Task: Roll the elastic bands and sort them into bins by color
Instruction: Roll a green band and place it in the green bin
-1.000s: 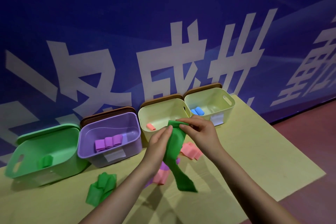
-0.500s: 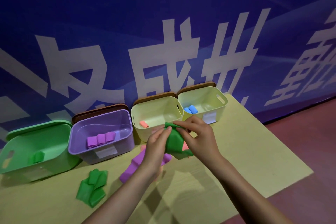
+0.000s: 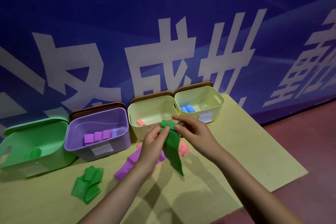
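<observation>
Green band, flat, limp, left hand pinching

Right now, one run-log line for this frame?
stage: rolling | hands: both hands pinch green band top | tail: hanging | green bin: one roll

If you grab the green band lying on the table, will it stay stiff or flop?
Probably flop: the green band on the table lies crumpled in soft folds. The green band in both hands hangs limp, so it looks thin and light. Unrolled, it seems unlikely to roll away.
</observation>
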{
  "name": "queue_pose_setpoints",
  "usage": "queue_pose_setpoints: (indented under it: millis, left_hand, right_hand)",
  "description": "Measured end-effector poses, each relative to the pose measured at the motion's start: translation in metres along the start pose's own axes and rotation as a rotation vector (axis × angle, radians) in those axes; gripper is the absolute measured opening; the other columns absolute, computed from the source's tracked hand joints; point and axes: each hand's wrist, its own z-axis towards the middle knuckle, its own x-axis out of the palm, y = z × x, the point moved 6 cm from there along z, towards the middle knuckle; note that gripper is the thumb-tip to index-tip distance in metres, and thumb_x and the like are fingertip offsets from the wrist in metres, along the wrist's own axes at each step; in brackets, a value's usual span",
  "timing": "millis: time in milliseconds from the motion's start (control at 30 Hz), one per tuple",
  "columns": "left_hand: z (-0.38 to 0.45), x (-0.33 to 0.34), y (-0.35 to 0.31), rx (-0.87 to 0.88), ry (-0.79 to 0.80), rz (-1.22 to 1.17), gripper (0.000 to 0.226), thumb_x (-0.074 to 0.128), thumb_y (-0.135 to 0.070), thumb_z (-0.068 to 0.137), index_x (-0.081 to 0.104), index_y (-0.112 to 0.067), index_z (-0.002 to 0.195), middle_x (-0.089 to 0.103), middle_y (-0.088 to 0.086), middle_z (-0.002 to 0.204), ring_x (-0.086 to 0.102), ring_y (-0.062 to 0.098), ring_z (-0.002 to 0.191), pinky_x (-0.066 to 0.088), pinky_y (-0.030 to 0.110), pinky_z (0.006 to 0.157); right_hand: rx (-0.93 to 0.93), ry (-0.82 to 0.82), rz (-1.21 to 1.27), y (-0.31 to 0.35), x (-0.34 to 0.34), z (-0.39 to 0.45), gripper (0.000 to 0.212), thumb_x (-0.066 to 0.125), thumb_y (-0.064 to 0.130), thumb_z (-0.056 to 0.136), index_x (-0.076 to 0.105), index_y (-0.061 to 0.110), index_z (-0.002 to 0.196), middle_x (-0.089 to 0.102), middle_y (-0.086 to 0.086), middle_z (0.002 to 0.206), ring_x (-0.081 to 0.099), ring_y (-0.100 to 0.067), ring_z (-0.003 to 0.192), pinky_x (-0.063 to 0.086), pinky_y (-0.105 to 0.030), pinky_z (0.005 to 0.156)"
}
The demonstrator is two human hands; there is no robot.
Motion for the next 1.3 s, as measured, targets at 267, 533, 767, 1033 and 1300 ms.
queue_pose_setpoints:
  millis: [267, 533, 767, 1033, 1300]
  left_hand:
    - [0.006, -0.01, -0.01, 0.079, 0.029, 0.122, 0.018, 0.051, -0.014, 0.096, 0.067, -0.017, 0.088, 0.066, 0.006, 0.085, 0.057, 0.009, 0.079, 0.045, 0.024, 0.072]
    - [0.008, -0.019, -0.016, 0.139, 0.014, 0.112, 0.022, 0.05, -0.01, 0.097, 0.068, -0.016, 0.087, 0.068, -0.003, 0.074, 0.06, 0.01, 0.073, 0.047, 0.025, 0.068]
    - [0.017, -0.029, -0.002, -0.145, 0.023, -0.135, 0.031, 0.065, -0.043, 0.079, 0.076, -0.017, 0.093, 0.072, 0.012, 0.101, 0.066, 0.026, 0.1, 0.045, 0.044, 0.095]
    - [0.013, -0.028, -0.001, -0.116, 0.038, -0.069, 0.029, 0.058, -0.034, 0.091, 0.07, -0.012, 0.105, 0.07, 0.016, 0.109, 0.062, 0.033, 0.111, 0.044, 0.048, 0.098]
    - [-0.002, -0.02, 0.002, -0.097, 0.037, -0.01, 0.022, 0.048, -0.023, 0.098, 0.068, -0.018, 0.105, 0.069, 0.013, 0.111, 0.063, 0.029, 0.109, 0.046, 0.047, 0.1]
  right_hand:
    - [0.009, 0.004, 0.001, -0.002, 0.011, 0.009, 0.01, 0.062, 0.011, 0.09, 0.071, 0.01, 0.094, 0.069, -0.01, 0.082, 0.062, -0.026, 0.075, 0.052, -0.037, 0.073]
    - [-0.118, -0.07, -0.05, 0.018, 0.028, 0.014, 0.01, 0.058, 0.017, 0.082, 0.056, 0.014, 0.073, 0.052, -0.004, 0.065, 0.042, -0.006, 0.061, 0.037, -0.019, 0.058]
    - [-0.207, -0.221, -0.126, 0.019, 0.028, 0.02, 0.014, 0.064, 0.016, 0.081, 0.074, 0.02, 0.091, 0.067, 0.002, 0.079, 0.057, -0.011, 0.07, 0.048, -0.025, 0.067]
    - [-0.353, -0.077, -0.271, 0.026, 0.025, 0.01, 0.025, 0.061, 0.018, 0.085, 0.074, 0.016, 0.106, 0.062, 0.001, 0.084, 0.058, -0.008, 0.078, 0.049, -0.024, 0.07]
    - [-0.12, 0.069, -0.043, 0.01, 0.024, -0.007, 0.033, 0.05, 0.025, 0.091, 0.064, 0.024, 0.121, 0.064, 0.012, 0.1, 0.06, -0.01, 0.098, 0.048, -0.023, 0.085]
